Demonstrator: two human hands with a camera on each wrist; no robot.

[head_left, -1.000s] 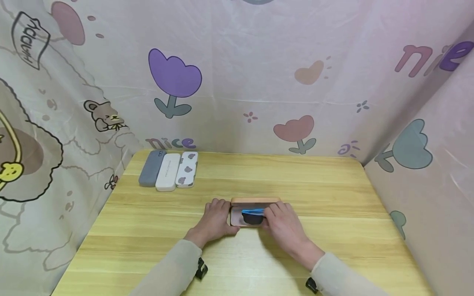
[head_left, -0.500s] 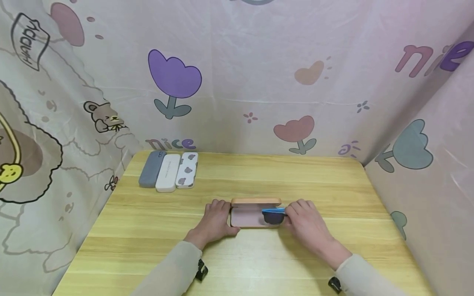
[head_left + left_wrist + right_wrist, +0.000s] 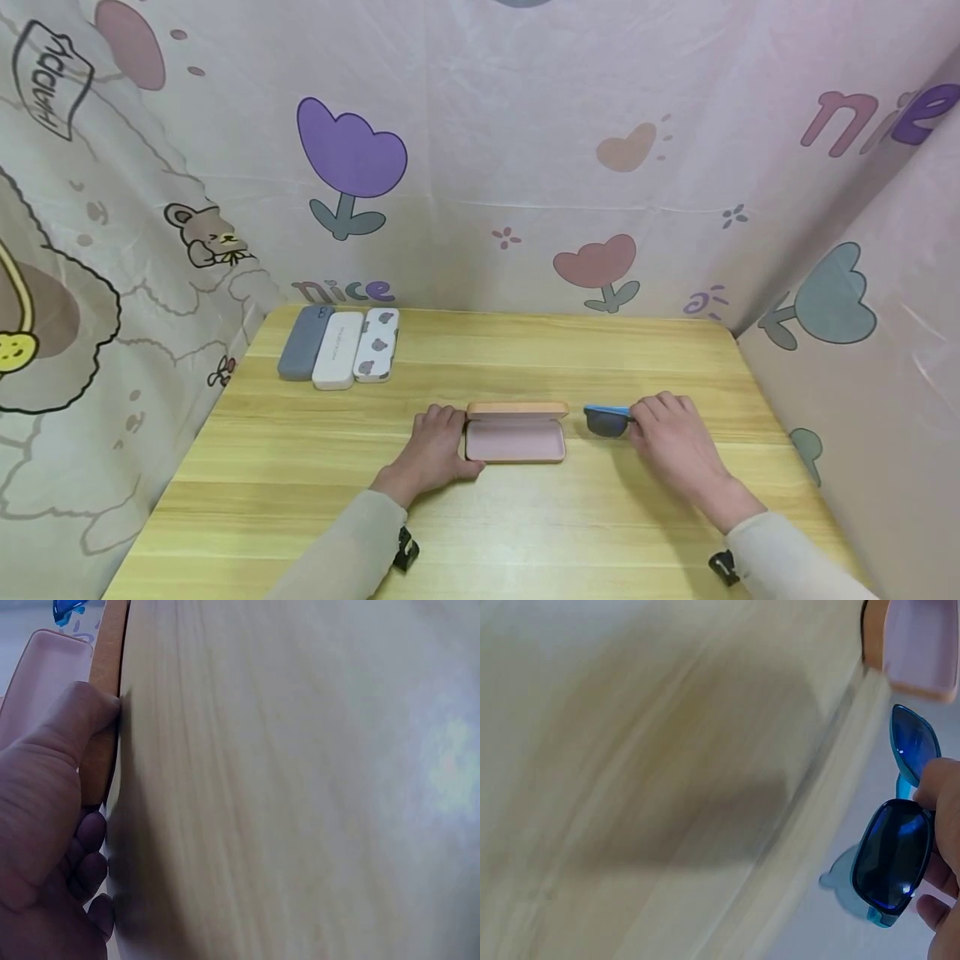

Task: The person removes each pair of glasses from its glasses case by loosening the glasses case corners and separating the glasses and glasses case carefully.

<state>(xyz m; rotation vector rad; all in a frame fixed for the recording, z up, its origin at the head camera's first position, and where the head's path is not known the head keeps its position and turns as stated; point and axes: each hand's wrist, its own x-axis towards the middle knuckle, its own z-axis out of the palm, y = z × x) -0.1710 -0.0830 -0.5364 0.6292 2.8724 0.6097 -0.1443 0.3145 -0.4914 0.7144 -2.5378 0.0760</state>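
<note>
An orange-tan glasses case (image 3: 516, 442) lies on the table with its lid raised, showing a bare pink lining. My left hand (image 3: 431, 450) grips the case's left end, thumb at the front edge and fingers behind; in the left wrist view the thumb presses the orange side of the case (image 3: 105, 656). To the right of the case, my right hand (image 3: 675, 442) pinches a pair of sunglasses (image 3: 606, 421) with blue frame and dark lenses. The right wrist view has the sunglasses (image 3: 892, 855) held near the bridge, above the table.
Three more glasses cases stand side by side at the table's back left: a grey one (image 3: 306, 343), a white one (image 3: 339, 350) and a bear-patterned one (image 3: 377, 344). A printed curtain (image 3: 480, 167) surrounds the wooden table (image 3: 480, 533) at the back and sides.
My right hand has drawn the sunglasses out of the case and moved them to the right, over the table. The left hand has stayed on the case, whose lid is still raised.
</note>
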